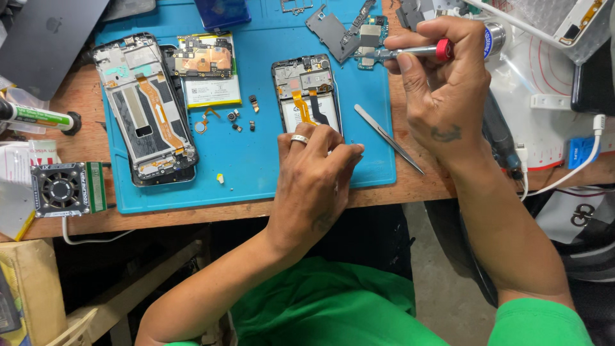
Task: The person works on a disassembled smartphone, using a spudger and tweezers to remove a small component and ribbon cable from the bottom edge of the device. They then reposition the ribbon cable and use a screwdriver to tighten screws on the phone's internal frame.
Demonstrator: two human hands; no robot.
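Observation:
My left hand (317,170), with a ring on one finger, rests on the lower part of an opened phone (306,90) lying on the blue mat (256,166), and its fingertips press on the phone's body. An orange flex cable shows inside the phone. My right hand (442,83) is raised above the mat's right edge and grips a screwdriver (423,51) with a red collar, its tip pointing left toward a small circuit board (370,35). Metal tweezers (387,138) lie on the mat between my two hands.
A second opened phone frame (144,109) lies at the mat's left, with a board and battery (208,70) beside it and several tiny loose parts (240,118). A small fan unit (61,189) and a glue tube (38,116) sit at the far left. White cables (576,173) trail on the right.

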